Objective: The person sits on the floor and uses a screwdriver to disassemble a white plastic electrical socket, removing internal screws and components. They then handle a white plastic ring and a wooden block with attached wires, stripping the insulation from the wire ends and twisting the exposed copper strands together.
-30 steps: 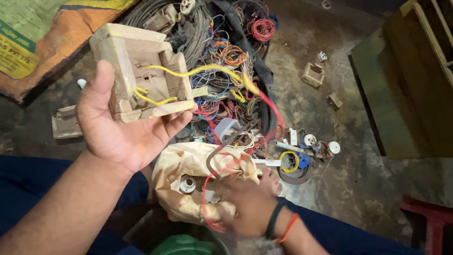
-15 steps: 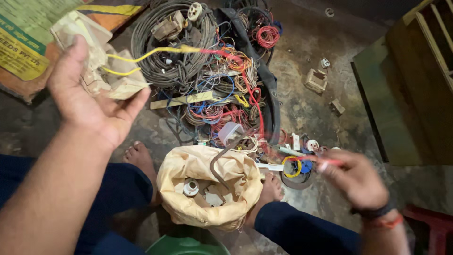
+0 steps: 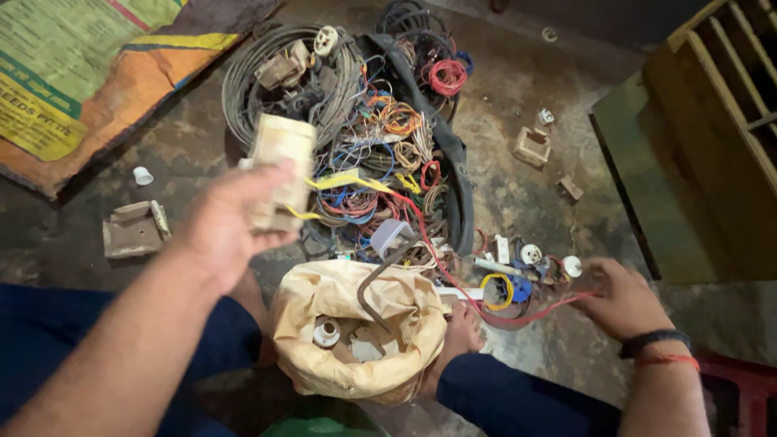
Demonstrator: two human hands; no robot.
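Item: small pale wooden box point(image 3: 279, 166), blurred, gripped in the left hand point(image 3: 231, 226) and raised above the floor just left of the wire heap point(image 3: 380, 154); the fingers wrap its near side, apparently so that the yellow wire point(image 3: 348, 182) trailing from it hangs free toward the heap. Item: red wire point(image 3: 518, 311), pinched in the closed fingers of the right hand point(image 3: 619, 299), low to the floor at the heap's lower right; the strand runs back up-left into the tangle, seemingly drawn taut to separate it from the rest. A dark band and a red thread sit on that wrist. Item: wire heap, landmark, a mound of grey cable coils with red, blue, orange and yellow strands and a white ceramic fitting on top. Below the heap, between the person's feet: tan cloth sack point(image 3: 360, 332), mouth open and rolled back, holding white fittings, placed within reach of both hands. Right of the heap's lower edge: scattered small white fittings point(image 3: 530, 255) and a yellow wire loop. Right of the heap: small open wooden frame point(image 3: 532, 147). Far right: wooden crate point(image 3: 720, 121). Left of the heap: flat wooden piece point(image 3: 133, 229), small white cap, and a printed green and orange sack point(image 3: 81, 89) at upper left.
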